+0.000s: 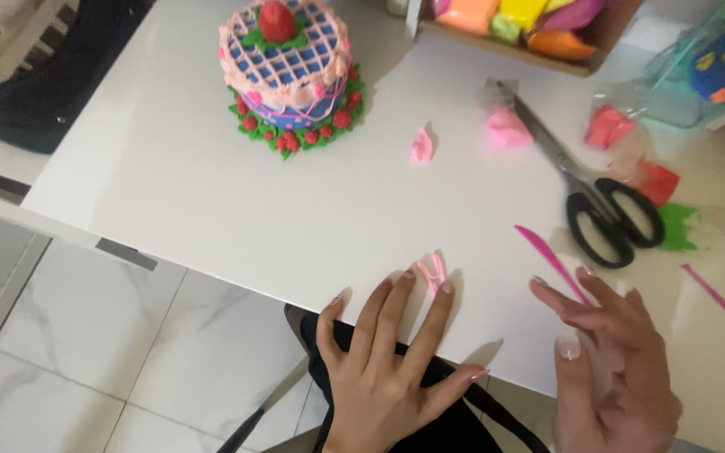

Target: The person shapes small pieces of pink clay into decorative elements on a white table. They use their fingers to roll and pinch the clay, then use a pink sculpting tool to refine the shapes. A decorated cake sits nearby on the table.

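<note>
A small looped strip of pale pink modelling clay (432, 272) lies near the front edge of the white worktop (211, 184), under the fingertips of the left hand (388, 361), which is spread flat and released. The right hand (614, 361) hovers open just beside a pink plastic sculpting tool (551, 262), grasping nothing. The shaping step seems in hand; the next move calls for a light, steady touch. Black-handled scissors (597, 197) and a decorated clay cake (291, 71) sit beyond.
</note>
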